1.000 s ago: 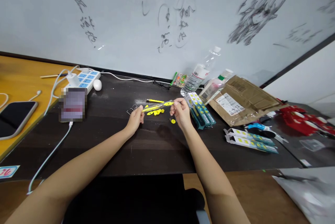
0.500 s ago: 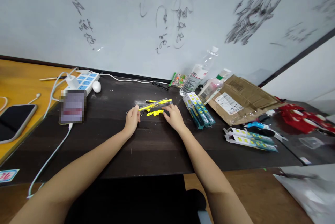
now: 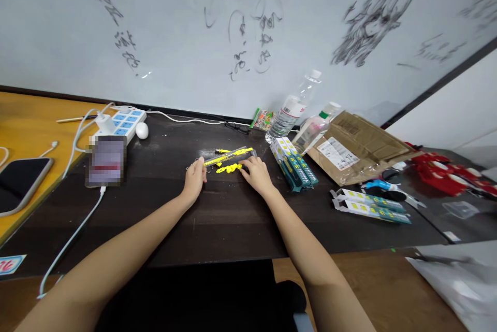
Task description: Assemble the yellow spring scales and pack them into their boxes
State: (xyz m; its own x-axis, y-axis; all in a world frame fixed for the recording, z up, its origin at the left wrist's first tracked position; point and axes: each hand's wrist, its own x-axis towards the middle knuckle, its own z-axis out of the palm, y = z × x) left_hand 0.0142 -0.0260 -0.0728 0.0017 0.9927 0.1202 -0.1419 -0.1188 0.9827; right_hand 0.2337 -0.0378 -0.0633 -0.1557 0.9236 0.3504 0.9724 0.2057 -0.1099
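My left hand [image 3: 195, 178] pinches the left end of a long clear strip with yellow print [image 3: 229, 156], held just above the dark desk [image 3: 217, 218]. My right hand [image 3: 254, 173] rests on the desk with its fingers curled down over the small yellow plastic pieces [image 3: 228, 168] lying under the strip. What its fingertips hold, if anything, is hidden. A thin yellow pen-like tool [image 3: 224, 150] lies just behind the strip.
Teal and yellow boxes [image 3: 294, 170] lie right of my hands, two more flat packs [image 3: 368, 207] further right, beside water bottles [image 3: 292, 107] and a brown parcel [image 3: 359, 146]. At left are a power strip [image 3: 123, 122], a charging phone [image 3: 105, 160] and another phone [image 3: 21, 183]. A whiteboard [image 3: 233, 31] stands behind.
My right hand has let go of the strip's right end and come down onto the desk by the yellow pieces. The left hand still holds the strip, now lower.
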